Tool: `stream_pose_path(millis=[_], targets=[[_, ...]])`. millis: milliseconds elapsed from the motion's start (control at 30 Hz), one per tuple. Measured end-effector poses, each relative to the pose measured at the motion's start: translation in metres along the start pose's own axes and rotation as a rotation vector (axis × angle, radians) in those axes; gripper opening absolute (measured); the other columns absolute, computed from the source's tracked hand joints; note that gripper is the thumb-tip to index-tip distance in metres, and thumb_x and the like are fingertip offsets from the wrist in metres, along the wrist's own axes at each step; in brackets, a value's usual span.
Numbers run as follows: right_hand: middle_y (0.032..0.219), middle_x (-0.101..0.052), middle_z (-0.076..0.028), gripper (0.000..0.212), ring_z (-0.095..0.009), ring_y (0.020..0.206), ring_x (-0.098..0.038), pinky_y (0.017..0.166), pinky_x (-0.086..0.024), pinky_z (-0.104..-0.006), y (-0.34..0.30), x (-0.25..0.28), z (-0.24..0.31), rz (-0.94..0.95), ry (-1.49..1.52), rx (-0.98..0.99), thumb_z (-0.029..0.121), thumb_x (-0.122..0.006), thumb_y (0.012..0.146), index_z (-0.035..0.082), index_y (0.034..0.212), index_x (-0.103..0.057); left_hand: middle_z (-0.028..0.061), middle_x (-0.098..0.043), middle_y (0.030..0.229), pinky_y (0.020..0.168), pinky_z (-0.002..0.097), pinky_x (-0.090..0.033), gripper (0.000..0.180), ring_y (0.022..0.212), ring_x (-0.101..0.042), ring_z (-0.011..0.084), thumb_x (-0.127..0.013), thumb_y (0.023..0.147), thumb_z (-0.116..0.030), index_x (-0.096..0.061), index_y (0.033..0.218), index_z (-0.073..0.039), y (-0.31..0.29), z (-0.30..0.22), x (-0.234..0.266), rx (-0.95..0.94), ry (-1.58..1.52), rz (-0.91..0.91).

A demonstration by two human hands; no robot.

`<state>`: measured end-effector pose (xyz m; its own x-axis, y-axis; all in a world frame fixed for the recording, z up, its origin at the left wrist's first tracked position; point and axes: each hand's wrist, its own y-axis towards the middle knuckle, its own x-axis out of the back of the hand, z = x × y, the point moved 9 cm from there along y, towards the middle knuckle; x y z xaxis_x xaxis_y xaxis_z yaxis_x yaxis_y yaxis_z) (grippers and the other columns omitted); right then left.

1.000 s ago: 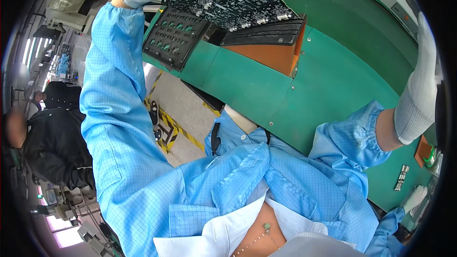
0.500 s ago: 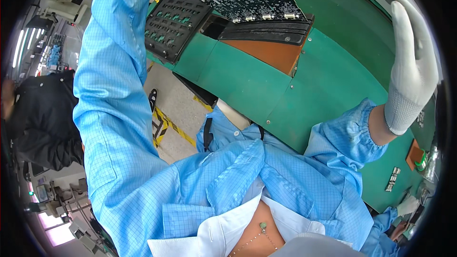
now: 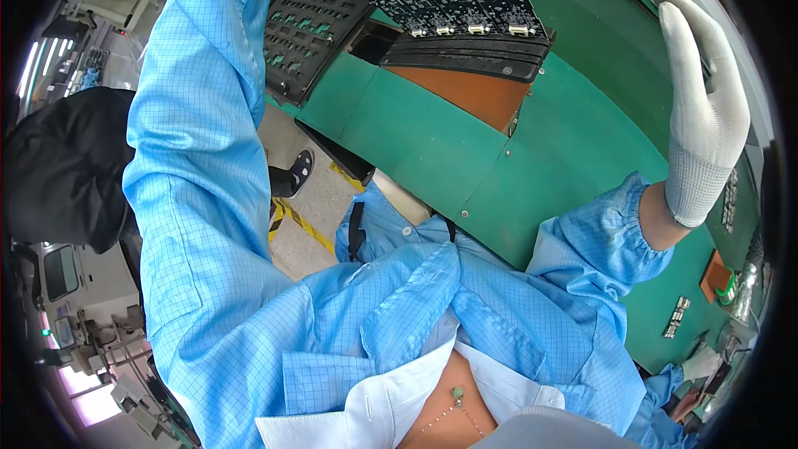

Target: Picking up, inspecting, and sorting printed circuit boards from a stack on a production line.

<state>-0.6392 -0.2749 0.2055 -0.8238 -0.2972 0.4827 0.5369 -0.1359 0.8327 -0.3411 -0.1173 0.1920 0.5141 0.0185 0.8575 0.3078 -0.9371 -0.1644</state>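
Observation:
My right hand [image 3: 706, 108], in a white knit glove, is raised at the right over the green bench. Its fingers point up and stretch out, holding nothing. My left arm [image 3: 208, 116] reaches up the left side in a blue checked sleeve, and its hand lies beyond the top edge. Near that sleeve's upper end is a black tray with cutouts [image 3: 312, 37]. A large dark circuit board [image 3: 474, 0] with several white connectors stands tilted at the top, its upper part cut off. Its lower edge meets a black ridged holder [image 3: 465, 58] with a brown panel [image 3: 461, 96] below it.
The green bench [image 3: 407, 141] crosses the middle. At right lie a strip of small parts [image 3: 677, 317], a brown block [image 3: 713, 276] and a green ring [image 3: 727, 289]. Another person's gloved hand [image 3: 702, 363] is at lower right; a person in black [image 3: 66, 166] is at left.
My left hand has gone out of view past the top edge. The right hand sits slightly further left, still stretched out. The person in black has shifted and a shoe shows more fully.

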Motion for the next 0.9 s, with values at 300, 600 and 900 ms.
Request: stream_pose_path(millis=[300,600,900], targets=[[0.104,-0.07,-0.008,0.023,-0.014,0.097,-0.065,0.089,-0.05,-0.0265,0.014,-0.038,0.01,0.288,0.146,0.008,0.015,-0.067,0.097,0.001,0.114,-0.071,0.0036,-0.075,0.11,0.093,0.0324,-0.054,0.044,0.1,-0.066,0.0124,-0.085,0.081,-0.011,-0.069,0.121,0.0,-0.016,-0.019,0.0,-0.02,-0.2,0.022],[0.106,-0.07,-0.009,0.03,-0.018,0.104,-0.067,0.095,-0.05,-0.0295,0.031,-0.085,0.01,0.401,0.231,0.003,0.024,-0.07,0.096,0.001,0.115,-0.07,0.0036,-0.076,0.104,0.089,0.0321,-0.054,0.042,0.096,-0.066,0.0117,-0.086,0.078,-0.013,-0.072,0.115,0.0,-0.012,-0.017,-0.002,-0.14,-0.083,0.006],[0.102,-0.07,-0.008,0.038,-0.015,0.089,-0.064,0.082,-0.051,-0.0311,0.065,-0.116,0.028,0.391,0.314,-0.01,0.035,-0.066,0.099,0.002,0.117,-0.071,0.0061,-0.077,0.102,0.088,0.0335,-0.055,0.044,0.093,-0.067,0.0138,-0.087,0.076,-0.016,-0.072,0.114,-0.001,-0.022,-0.016,-0.009,-0.134,0.004,-0.047]])
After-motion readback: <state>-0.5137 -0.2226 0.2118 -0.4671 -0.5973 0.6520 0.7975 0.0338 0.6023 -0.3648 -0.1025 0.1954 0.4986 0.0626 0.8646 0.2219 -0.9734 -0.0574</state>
